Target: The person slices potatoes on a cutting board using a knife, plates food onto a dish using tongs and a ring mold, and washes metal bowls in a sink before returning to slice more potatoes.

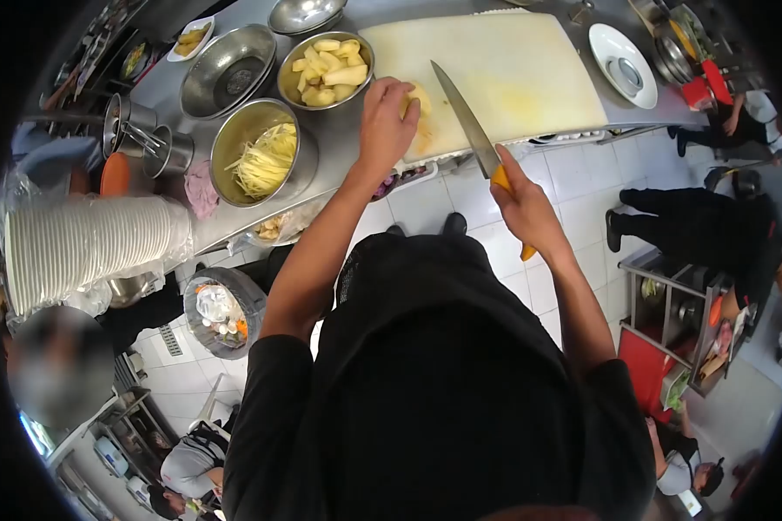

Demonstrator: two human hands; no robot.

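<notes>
My left hand is at the left edge of a white cutting board, its fingers curled over a pale yellow piece that looks like peeled potato. Part of that piece is hidden under the fingers. In my right hand is a large kitchen knife, gripped by its yellow handle. Its blade points up and left, over the board's front part, apart from my left hand. Left of the board, a metal bowl holds peeled potatoes. Thin yellow strips lie in a deep metal pot.
Empty-looking metal bowls and a pink cloth are on the counter's left side. A wrapped plate stack is farther left. A white oval plate stands right of the board. A bin and several people are around me.
</notes>
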